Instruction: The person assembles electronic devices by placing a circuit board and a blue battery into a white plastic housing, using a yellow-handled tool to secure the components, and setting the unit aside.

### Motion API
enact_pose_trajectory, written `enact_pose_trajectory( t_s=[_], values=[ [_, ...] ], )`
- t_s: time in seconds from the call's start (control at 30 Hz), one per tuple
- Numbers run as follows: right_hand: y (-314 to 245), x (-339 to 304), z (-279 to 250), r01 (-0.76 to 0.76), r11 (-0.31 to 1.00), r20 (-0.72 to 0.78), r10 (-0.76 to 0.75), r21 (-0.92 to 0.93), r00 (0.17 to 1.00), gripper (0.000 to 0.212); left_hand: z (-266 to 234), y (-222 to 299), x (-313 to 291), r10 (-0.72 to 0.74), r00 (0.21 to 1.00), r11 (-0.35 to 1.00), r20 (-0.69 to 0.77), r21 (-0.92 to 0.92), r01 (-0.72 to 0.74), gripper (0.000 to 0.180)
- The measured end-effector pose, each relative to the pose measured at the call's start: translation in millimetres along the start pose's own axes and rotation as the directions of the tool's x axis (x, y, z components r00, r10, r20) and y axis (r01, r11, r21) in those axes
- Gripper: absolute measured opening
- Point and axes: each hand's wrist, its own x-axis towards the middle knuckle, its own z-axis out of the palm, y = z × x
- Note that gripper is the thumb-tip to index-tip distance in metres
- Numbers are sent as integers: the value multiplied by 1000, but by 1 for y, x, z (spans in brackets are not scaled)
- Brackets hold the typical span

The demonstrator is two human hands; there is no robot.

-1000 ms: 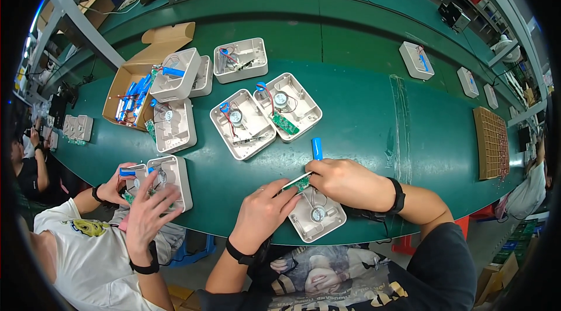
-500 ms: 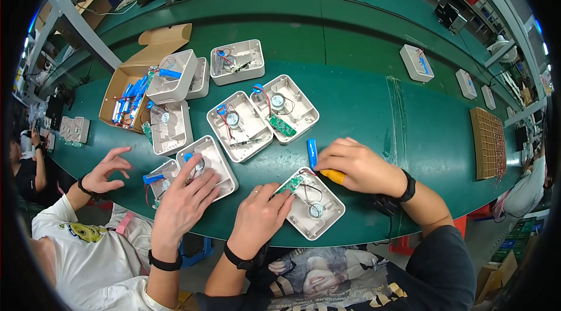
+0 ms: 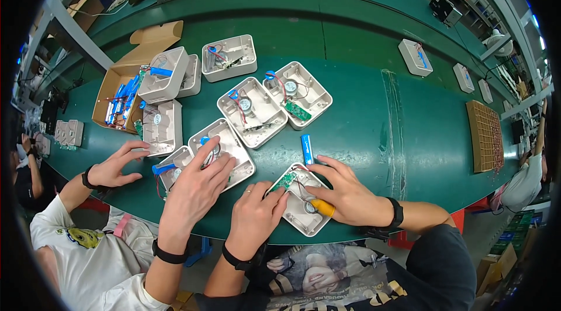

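A light-grey plastic housing (image 3: 311, 224) lies before me, with a green circuit board (image 3: 286, 180), thin wires and a round speaker (image 3: 310, 206) inside. My left hand (image 3: 255, 213) is closed on its left edge, fingertips by the board. Over its right side is my right hand (image 3: 350, 195), fingers apart. The right thumb area is covered by something yellow (image 3: 322, 207), like a finger cover; I cannot be sure. Just past the housing's far edge lies a blue cylindrical battery (image 3: 307, 148), near my right fingertips.
At my left, a co-worker's hands (image 3: 198, 185) are over similar housings (image 3: 239, 162). More housings (image 3: 254, 130) sit beyond, with a cardboard box (image 3: 111, 122) of blue batteries. A brown gridded tray (image 3: 484, 135) and further housings (image 3: 415, 57) lie to the right.
My right hand has come off the battery and wires, moving nearer me over the housing, its fingers spreading. The co-worker's housings have shifted right and away from me.
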Motion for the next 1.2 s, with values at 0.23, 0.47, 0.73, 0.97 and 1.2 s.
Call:
enact_pose_trajectory(
  t_s=[0.23,0.47,0.73,0.97,1.2],
  values=[
    [0,2,2,-23,1000,43,23,7,999,33,1,0,0,-15,1000,1000,-8,-7,15,15],
    [11,-7,-5,-25,997,9,25,70,1000,35,0,0,-1,-21,1000,1000,0,-17,21,14],
    [11,-9,-3,38,998,1,-38,-41,999,37,0,-2,-1,-34,999,999,7,-5,34,15],
    [12,1,-6,51,999,68,-50,-14,996,36,4,-8,-1,-21,1000,1000,-11,-10,21,15],
    [50,35,-24,-180,960,-14,188,212,982,32,3,-6,0,-8,1000,1000,-8,-20,8,14]
  ],
)
